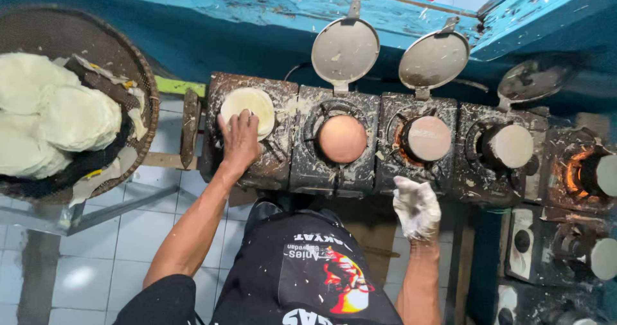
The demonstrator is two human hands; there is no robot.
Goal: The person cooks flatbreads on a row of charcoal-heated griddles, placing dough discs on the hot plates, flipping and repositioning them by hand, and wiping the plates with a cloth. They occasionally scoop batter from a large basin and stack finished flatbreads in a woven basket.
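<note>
The left hand (240,140) lies palm down, fingers spread flat, on the lower right edge of a pale round wafer (247,109). The wafer sits on the leftmost burner (247,132) of a row of blackened stoves. Being a flat disc, it has no long axis; it lies level, face up. The forearm runs up from the lower left, fingertips pointing toward the blue wall (257,16).

The right hand (416,208), coated in white batter, hangs in front of the stove row below the third burner. Its fingers are loosely curled, holding nothing and touching nothing.

Count along the row:
- Five burners are visible.
- Second burner: one round brown plate (342,138), uncovered.
- Third burner: one grey plate (429,138).
- Fourth burner: one pale plate (511,146).
- Fifth burner, at the right edge: an orange glow (575,171) beside its plate.
- Three hinged round lids (346,50) stand tilted open behind the second, third and fourth burners.

To the left, well apart from the stoves, a wide woven tray (144,74) holds a heap of pale finished wafers (58,116); their number cannot be told. Batter splashes mark the stove tops and wall. Nothing lies between the left hand and the wafer.
</note>
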